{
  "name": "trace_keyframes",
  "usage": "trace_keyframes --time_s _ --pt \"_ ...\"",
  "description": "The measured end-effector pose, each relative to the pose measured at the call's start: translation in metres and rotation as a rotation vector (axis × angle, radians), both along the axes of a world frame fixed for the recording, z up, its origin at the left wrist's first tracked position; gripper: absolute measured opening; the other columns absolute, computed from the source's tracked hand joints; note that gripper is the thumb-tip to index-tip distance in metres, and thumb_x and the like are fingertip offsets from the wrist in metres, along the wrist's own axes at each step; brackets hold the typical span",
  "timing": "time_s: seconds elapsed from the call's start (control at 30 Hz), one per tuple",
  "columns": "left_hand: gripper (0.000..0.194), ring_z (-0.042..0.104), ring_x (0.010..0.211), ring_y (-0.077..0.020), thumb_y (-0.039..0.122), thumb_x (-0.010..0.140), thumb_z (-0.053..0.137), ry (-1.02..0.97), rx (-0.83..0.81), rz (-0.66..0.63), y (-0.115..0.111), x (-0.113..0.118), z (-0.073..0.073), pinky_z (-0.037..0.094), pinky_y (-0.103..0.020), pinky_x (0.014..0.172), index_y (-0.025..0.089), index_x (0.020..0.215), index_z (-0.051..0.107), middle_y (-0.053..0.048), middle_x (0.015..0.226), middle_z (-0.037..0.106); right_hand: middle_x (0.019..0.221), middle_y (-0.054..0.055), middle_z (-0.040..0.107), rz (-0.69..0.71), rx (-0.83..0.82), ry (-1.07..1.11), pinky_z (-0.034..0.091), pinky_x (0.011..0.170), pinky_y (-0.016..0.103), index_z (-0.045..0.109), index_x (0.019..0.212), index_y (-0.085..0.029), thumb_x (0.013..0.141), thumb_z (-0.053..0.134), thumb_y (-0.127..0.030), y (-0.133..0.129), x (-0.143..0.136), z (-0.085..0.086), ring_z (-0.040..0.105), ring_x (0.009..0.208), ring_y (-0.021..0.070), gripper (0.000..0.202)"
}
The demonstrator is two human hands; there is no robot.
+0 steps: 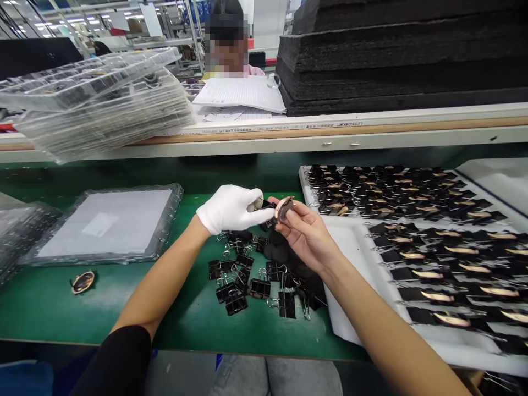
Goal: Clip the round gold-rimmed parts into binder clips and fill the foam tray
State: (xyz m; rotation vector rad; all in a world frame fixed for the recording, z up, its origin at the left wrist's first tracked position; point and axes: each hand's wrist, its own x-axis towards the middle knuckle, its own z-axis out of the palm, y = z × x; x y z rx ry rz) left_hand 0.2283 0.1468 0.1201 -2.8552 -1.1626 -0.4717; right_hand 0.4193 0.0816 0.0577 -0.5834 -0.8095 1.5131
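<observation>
At centre dial, our right hand (307, 234) pinches an oval piece (284, 210) in its fingers; our gloved left hand (229, 209) grips a binder clip (268, 205). If that grip slips, the clip could scratch the piece or drop towards the clip pile (259, 287) at six o'clock.

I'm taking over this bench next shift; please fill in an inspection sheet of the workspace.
Surface: green bench top
Job's things: gold-rimmed oval part, black binder clip, both held; filled white trays, right
Clutter: loose binder clips below the hands; another oval piece lying apart at left
Hands: left hand, gloved white, grips the clip; right hand, bare, pinches the part
Cables: nothing seen on the bench
Surroundings: shelf bearing clear trays, papers and black slabs; person beyond
</observation>
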Motion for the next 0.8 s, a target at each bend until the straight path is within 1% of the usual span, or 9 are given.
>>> trace_keyframes --time_s 0.1,0.17,0.23,0.33,0.43,0.57,0.63,0.7,0.8 --pt "0.049 0.060 0.059 -0.0161 0.068 0.089 0.058 0.074 0.068 -0.033 0.001 0.002 -0.001 0.032 -0.029 0.061 0.020 0.085 0.063 0.000 0.067 0.066 0.122 0.004 0.077 -0.014 -0.039 0.046 0.062 0.074 0.019 0.079 0.093 -0.025 0.067 0.095 -0.038 0.004 0.004 0.001 0.070 0.088 0.0123 0.033" --pt "0.055 0.063 0.061 -0.0186 0.074 0.086 0.059 0.132 0.124 -0.046 0.000 0.004 -0.002 0.034 -0.031 0.063 0.019 0.085 0.064 -0.002 0.067 0.067 0.113 0.001 0.078 -0.026 -0.070 0.096 0.061 0.073 0.016 0.079 0.090 -0.027 0.062 0.098 -0.036 0.007 0.007 0.001 0.071 0.087 0.0110 0.035" --pt "0.057 0.065 0.062 -0.0201 0.076 0.085 0.058 0.144 0.165 -0.041 -0.002 0.006 -0.002 0.036 -0.032 0.065 0.019 0.082 0.065 -0.003 0.065 0.067 0.101 -0.001 0.078 -0.039 -0.088 0.124 0.062 0.072 0.015 0.078 0.087 -0.028 0.059 0.099 -0.035 0.009 0.009 0.000 0.071 0.086 0.0110 0.035" --pt "0.055 0.065 0.060 -0.0194 0.073 0.088 0.055 0.083 0.156 0.000 -0.007 0.011 -0.005 0.035 -0.031 0.064 0.019 0.075 0.064 -0.002 0.062 0.066 0.092 -0.002 0.076 -0.055 -0.092 0.098 0.064 0.072 0.020 0.077 0.088 -0.028 0.063 0.097 -0.036 0.011 0.011 -0.002 0.072 0.087 0.0139 0.033" --pt "0.055 0.062 0.057 -0.0179 0.070 0.089 0.054 0.029 0.147 0.043 -0.009 0.015 -0.009 0.030 -0.030 0.059 0.019 0.069 0.061 -0.002 0.057 0.063 0.096 -0.001 0.076 -0.060 -0.098 0.100 0.064 0.074 0.021 0.077 0.090 -0.028 0.066 0.095 -0.034 0.012 0.012 -0.004 0.072 0.089 0.0144 0.031" --pt "0.057 0.053 0.050 -0.0150 0.069 0.087 0.054 -0.004 0.180 0.024 -0.007 0.015 -0.013 0.025 -0.029 0.056 0.020 0.058 0.051 -0.001 0.049 0.052 0.110 0.000 0.078 -0.025 -0.110 0.114 0.062 0.074 0.019 0.077 0.090 -0.027 0.064 0.096 -0.032 0.012 0.014 -0.002 0.072 0.091 0.0130 0.032" --pt "0.058 0.044 0.046 -0.0122 0.066 0.087 0.053 -0.045 0.167 0.040 -0.007 0.014 -0.011 0.022 -0.029 0.055 0.020 0.053 0.043 0.001 0.046 0.044 0.115 0.001 0.077 -0.066 -0.088 0.086 0.062 0.074 0.020 0.078 0.092 -0.027 0.064 0.096 -0.035 0.012 0.016 -0.001 0.071 0.093 0.0135 0.034" --pt "0.058 0.035 0.045 -0.0095 0.062 0.088 0.053 -0.091 0.088 0.044 -0.009 0.014 -0.007 0.020 -0.029 0.054 0.020 0.052 0.037 0.003 0.046 0.037 0.112 0.001 0.077 -0.165 -0.042 0.041 0.061 0.074 0.022 0.078 0.094 -0.027 0.066 0.095 -0.038 0.013 0.019 0.000 0.070 0.094 0.0146 0.034" --pt "0.056 0.024 0.050 -0.0082 0.056 0.091 0.054 -0.138 -0.105 -0.031 -0.014 0.015 -0.003 0.020 -0.028 0.052 0.020 0.053 0.033 0.005 0.049 0.030 0.103 0.001 0.076 -0.297 0.014 -0.015 0.059 0.073 0.025 0.077 0.094 -0.028 0.065 0.096 -0.039 0.016 0.025 0.000 0.070 0.094 0.0162 0.037"
